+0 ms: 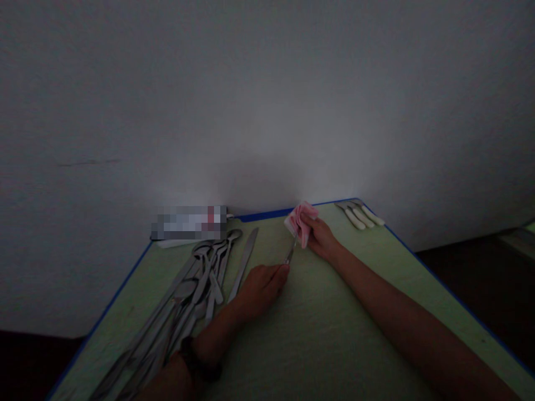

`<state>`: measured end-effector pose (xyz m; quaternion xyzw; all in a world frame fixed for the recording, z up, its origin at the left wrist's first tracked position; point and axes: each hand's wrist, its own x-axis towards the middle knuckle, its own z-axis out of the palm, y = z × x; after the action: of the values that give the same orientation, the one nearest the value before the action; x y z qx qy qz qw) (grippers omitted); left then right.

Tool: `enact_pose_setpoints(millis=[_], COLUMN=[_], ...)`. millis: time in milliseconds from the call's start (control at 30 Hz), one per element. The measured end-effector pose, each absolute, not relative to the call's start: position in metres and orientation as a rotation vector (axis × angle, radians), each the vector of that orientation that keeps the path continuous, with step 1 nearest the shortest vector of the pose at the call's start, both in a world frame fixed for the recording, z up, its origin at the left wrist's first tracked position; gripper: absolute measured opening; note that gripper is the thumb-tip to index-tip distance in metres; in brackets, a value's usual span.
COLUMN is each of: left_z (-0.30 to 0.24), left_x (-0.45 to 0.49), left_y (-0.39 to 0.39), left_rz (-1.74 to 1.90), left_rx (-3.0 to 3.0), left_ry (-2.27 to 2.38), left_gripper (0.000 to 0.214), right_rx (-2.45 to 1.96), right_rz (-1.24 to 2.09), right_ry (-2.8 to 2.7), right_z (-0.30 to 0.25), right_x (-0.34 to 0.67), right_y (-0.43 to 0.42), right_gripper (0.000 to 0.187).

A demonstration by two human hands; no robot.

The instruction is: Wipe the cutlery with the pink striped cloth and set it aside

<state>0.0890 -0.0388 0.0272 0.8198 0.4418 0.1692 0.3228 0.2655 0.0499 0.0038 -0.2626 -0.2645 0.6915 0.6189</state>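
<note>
My left hand (261,287) is closed on the lower end of a slim metal utensil (290,255), pinching it at the fingertips. My right hand (320,236) grips a bunched pink cloth (298,220) that wraps the utensil's upper end, so that end is hidden. Both hands meet over the middle of a pale green table (326,334) with a blue edge. The picture is dim.
A heap of metal spoons (196,289) and a table knife (244,262) lies left of my left hand. Three white-handled utensils (361,214) sit at the far right corner. A white object (188,223) lies against the grey wall (267,100).
</note>
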Motion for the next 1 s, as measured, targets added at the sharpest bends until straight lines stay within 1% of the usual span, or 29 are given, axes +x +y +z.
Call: enact_pose_setpoints(millis=[400, 1000], left_z=[0.0225, 0.0239], left_x=[0.0874, 0.0877], left_y=[-0.0385, -0.0383], left_rz=[0.488, 0.447], left_rx=[2.149, 2.136], left_ry=[1.133, 1.153], left_gripper=[0.045, 0.047], right_rx=[-0.600, -0.590], right_rz=[1.600, 1.626], right_ry=[-0.624, -0.624], right_z=[0.0007, 0.0026], right_x=[0.2663, 0.2659], right_y=[0.0524, 0.0505], right_gripper=[0.016, 0.016])
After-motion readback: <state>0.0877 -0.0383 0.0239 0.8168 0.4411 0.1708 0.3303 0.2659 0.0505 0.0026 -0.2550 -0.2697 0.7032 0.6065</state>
